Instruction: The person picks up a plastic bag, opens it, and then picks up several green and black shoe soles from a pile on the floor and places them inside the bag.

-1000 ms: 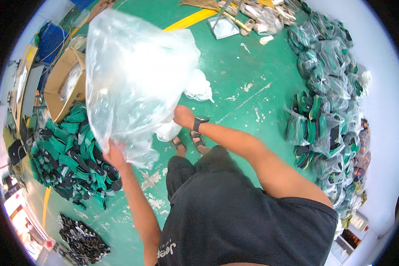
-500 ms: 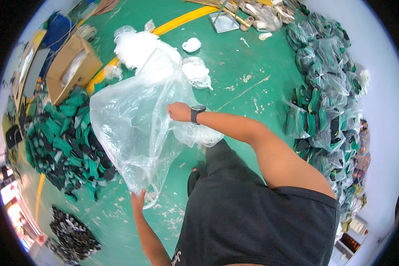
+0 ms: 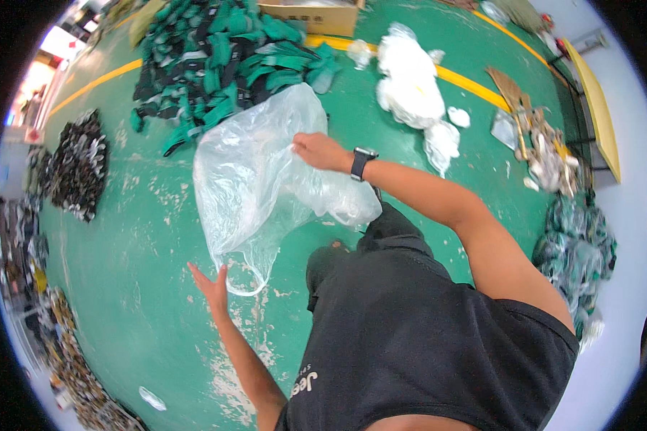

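Observation:
A large clear plastic bag (image 3: 248, 169) hangs in front of me, puffed out and creased. My right hand (image 3: 318, 151), with a dark watch (image 3: 363, 161) on its wrist, is closed on the upper right part of the bag. Below the bag's lower left corner is my left hand (image 3: 212, 289), its thumb and fingers spread. A looped strip of the bag hangs right beside that hand, and I cannot tell whether they touch. The bag's right end bunches close to my trouser leg (image 3: 392, 233).
A heap of green and black pieces (image 3: 223, 65) lies beyond the bag, near a cardboard box (image 3: 316, 18). White plastic bags (image 3: 410, 79) lie at the far right of it. A dark pile (image 3: 79, 165) is at left; filled clear bags (image 3: 575, 244) line the right wall.
My view has turned to the left, and the bag has come round with me. My left hand has let go of the bag's lower corner and spread its fingers. My right hand keeps its grip.

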### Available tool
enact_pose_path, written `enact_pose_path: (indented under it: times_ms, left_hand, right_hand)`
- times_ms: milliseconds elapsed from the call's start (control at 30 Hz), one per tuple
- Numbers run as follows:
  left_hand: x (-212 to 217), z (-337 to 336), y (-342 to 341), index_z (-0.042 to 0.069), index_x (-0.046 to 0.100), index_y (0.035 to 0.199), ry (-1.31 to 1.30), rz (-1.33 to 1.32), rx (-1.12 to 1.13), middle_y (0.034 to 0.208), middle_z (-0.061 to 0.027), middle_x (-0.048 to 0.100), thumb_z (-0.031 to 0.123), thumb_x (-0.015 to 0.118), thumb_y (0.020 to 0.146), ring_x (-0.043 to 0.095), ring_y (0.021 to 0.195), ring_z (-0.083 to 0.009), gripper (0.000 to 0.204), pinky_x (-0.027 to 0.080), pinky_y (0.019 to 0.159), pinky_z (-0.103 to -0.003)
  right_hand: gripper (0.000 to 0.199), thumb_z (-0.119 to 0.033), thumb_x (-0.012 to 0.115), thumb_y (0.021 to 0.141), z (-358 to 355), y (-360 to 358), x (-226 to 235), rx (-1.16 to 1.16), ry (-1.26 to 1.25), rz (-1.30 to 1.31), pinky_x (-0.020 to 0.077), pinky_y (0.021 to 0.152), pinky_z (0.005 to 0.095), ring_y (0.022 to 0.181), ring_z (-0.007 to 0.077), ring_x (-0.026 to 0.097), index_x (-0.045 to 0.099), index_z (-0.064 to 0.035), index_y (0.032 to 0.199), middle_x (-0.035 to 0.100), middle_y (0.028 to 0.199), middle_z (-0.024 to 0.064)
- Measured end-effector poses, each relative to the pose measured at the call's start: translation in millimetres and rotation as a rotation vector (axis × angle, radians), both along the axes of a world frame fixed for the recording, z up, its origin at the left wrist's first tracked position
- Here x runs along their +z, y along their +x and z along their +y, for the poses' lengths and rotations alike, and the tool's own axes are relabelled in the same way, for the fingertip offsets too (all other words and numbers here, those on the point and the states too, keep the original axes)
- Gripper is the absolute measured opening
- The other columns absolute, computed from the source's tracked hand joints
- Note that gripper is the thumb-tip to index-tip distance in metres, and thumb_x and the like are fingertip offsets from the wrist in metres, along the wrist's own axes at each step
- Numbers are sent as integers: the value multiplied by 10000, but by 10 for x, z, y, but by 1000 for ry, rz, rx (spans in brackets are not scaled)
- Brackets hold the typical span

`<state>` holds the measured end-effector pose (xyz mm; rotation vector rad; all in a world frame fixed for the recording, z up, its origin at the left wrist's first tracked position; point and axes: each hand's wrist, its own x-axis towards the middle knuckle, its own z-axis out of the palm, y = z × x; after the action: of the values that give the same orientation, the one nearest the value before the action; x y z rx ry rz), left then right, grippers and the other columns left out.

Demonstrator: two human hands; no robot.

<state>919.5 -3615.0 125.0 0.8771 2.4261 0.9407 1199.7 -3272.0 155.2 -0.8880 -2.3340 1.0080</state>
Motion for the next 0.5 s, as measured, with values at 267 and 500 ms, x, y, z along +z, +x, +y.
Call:
enact_pose_path:
  times_ms: [267,500]
  left_hand:
    - [-318,-45,-39,43,409,1299,-139,473,246,1230,-199,467,209,756,628,397,1177,-361,774,304,992,-470]
    - [-1108,-660,-1356,11,563,817,-52,0,501,686,-83,552,59,550,722,506,596,-207,107,415,549,-327]
  right_hand:
    - [273,-277,573,786,-711,-1481,603,494,-174,74,448,602,428,694,381,582,545,-5,770,595,713,180]
    - [343,-174,607,695,-2,-2454,-592,558,249,-248,449,599,448,691,348,599,561,-5,990,582,699,193]
